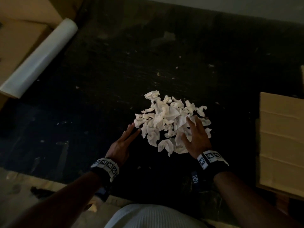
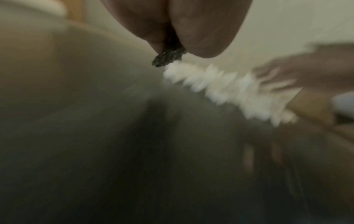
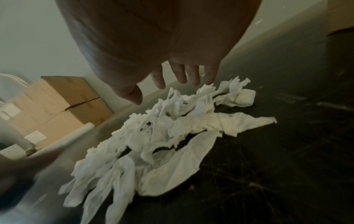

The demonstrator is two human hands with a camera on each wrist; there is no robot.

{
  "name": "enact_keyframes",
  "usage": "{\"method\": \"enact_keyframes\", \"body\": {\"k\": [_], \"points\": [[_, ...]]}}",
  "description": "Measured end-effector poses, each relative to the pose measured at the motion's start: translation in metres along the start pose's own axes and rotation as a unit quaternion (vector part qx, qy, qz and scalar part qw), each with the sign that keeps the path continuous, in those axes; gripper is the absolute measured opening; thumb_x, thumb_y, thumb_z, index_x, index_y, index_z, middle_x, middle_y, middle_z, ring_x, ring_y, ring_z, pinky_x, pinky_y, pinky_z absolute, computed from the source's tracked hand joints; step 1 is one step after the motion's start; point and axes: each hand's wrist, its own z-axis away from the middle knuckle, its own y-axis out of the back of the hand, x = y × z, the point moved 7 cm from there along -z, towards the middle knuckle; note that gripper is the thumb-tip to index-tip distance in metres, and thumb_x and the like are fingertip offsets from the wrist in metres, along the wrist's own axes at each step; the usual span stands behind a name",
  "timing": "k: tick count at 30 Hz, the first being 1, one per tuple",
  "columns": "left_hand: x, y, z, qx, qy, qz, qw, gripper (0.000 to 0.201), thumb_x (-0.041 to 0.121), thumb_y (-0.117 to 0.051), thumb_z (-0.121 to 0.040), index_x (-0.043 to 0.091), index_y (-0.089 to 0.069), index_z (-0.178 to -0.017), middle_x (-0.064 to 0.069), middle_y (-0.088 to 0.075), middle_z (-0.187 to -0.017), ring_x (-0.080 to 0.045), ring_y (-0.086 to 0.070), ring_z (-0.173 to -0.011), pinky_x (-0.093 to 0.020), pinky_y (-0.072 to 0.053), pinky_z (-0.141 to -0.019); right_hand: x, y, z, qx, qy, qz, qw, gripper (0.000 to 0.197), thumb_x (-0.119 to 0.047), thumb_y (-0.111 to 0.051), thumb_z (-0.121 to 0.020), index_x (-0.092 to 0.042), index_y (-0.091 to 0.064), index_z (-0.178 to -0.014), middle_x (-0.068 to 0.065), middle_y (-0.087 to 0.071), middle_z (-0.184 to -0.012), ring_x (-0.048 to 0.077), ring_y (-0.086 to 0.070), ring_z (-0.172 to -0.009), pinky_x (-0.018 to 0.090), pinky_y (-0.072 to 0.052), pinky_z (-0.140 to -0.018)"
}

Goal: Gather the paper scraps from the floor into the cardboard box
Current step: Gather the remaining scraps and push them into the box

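Note:
A heap of crumpled white paper scraps (image 1: 171,120) lies on the dark floor (image 1: 115,71). My left hand (image 1: 126,137) is at the heap's left edge, fingers straight and together, tips just at the scraps. My right hand (image 1: 194,134) hovers spread over the heap's right side, fingers straight, holding nothing. In the right wrist view the spread right hand (image 3: 172,81) is above the scraps (image 3: 162,136). The left wrist view is blurred; the scraps (image 2: 226,89) show as a white streak. A cardboard flap (image 1: 281,142) sits at the right edge.
A white paper roll (image 1: 39,58) leans on stacked cardboard boxes (image 1: 18,38) at the far left. Small paper bits (image 1: 211,65) dot the floor beyond the heap. A pale wall base (image 1: 230,7) runs along the far side.

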Motion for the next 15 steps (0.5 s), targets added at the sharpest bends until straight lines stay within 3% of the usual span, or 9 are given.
{"method": "enact_keyframes", "body": {"k": [2, 4, 5, 7, 9, 11, 13, 15], "points": [[0.023, 0.005, -0.028, 0.019, -0.032, -0.015, 0.999, 0.091, -0.015, -0.047, -0.084, 0.037, -0.029, -0.156, 0.013, -0.003, -0.169, -0.022, -0.024, -0.150, -0.028, -0.051, -0.096, 0.000, 0.007, -0.001, 0.008, 0.000, 0.007, 1.000, 0.072, -0.045, -0.057, -0.092, -0.036, -0.021, -0.154, -0.002, 0.000, -0.165, 0.027, -0.020, -0.149, 0.052, -0.044, -0.105], [0.047, 0.005, -0.061, 0.013, -0.052, -0.023, 0.998, 0.096, -0.022, -0.048, -0.080, 0.035, -0.032, -0.155, 0.012, -0.005, -0.169, -0.018, -0.032, -0.148, -0.024, -0.060, -0.079, 0.001, 0.013, -0.004, 0.010, -0.001, 0.014, 1.000, 0.074, -0.040, -0.061, -0.091, -0.033, -0.023, -0.154, -0.001, 0.000, -0.165, 0.027, -0.018, -0.149, 0.050, -0.043, -0.107], [0.060, 0.003, -0.077, 0.007, -0.060, -0.018, 0.998, 0.094, -0.023, -0.047, -0.081, 0.034, -0.033, -0.155, 0.013, -0.006, -0.168, -0.016, -0.033, -0.147, -0.028, -0.061, -0.079, 0.002, 0.016, -0.006, 0.011, -0.003, 0.018, 1.000, 0.075, -0.040, -0.062, -0.091, -0.032, -0.023, -0.154, -0.001, 0.001, -0.165, 0.026, -0.018, -0.149, 0.049, -0.043, -0.108], [0.085, -0.003, -0.106, -0.003, -0.088, 0.003, 0.996, 0.086, -0.019, -0.045, -0.086, 0.033, -0.034, -0.154, 0.013, -0.009, -0.168, -0.015, -0.033, -0.147, -0.035, -0.059, -0.091, 0.002, 0.020, -0.008, 0.012, -0.011, 0.026, 1.000, 0.075, -0.040, -0.061, -0.091, -0.033, -0.021, -0.154, -0.001, 0.002, -0.165, 0.025, -0.015, -0.150, 0.047, -0.040, -0.110], [0.106, -0.014, -0.128, -0.022, -0.118, 0.024, 0.993, 0.067, -0.002, -0.046, -0.099, 0.031, -0.032, -0.156, 0.009, -0.009, -0.168, -0.020, -0.037, -0.145, -0.039, -0.053, -0.101, 0.002, 0.023, -0.010, 0.007, -0.016, 0.036, 0.999, 0.074, -0.042, -0.059, -0.092, -0.033, -0.019, -0.155, -0.002, 0.003, -0.165, 0.024, -0.011, -0.151, 0.046, -0.035, -0.114], [0.119, -0.026, -0.144, -0.047, -0.131, 0.024, 0.990, 0.056, 0.033, -0.047, -0.104, 0.033, -0.027, -0.157, 0.002, -0.006, -0.169, -0.026, -0.030, -0.149, -0.047, -0.040, -0.114, 0.000, 0.025, -0.010, 0.003, -0.017, 0.045, 0.999, 0.074, -0.044, -0.057, -0.094, -0.032, -0.018, -0.155, -0.001, 0.003, -0.165, 0.023, -0.009, -0.151, 0.046, -0.030, -0.115], [0.123, -0.033, -0.154, -0.072, -0.132, -0.032, 0.988, 0.074, 0.065, -0.045, -0.095, 0.040, -0.017, -0.158, 0.001, 0.003, -0.169, -0.025, -0.001, -0.156, -0.059, -0.015, -0.122, -0.001, 0.028, -0.010, 0.011, -0.006, 0.046, 0.999, 0.074, -0.047, -0.057, -0.093, -0.031, -0.020, -0.155, 0.001, 0.000, -0.165, 0.025, -0.011, -0.150, 0.048, -0.030, -0.114], [0.119, -0.024, -0.158, -0.079, -0.121, -0.070, 0.987, 0.092, 0.083, -0.046, -0.082, 0.046, -0.007, -0.157, 0.005, 0.011, -0.168, -0.022, 0.014, -0.154, -0.065, -0.003, -0.121, 0.002, 0.030, -0.009, 0.021, -0.002, 0.042, 0.999, 0.078, -0.054, -0.057, -0.089, -0.030, -0.023, -0.155, 0.004, -0.004, -0.165, 0.028, -0.011, -0.150, 0.053, -0.031, -0.114]]}}
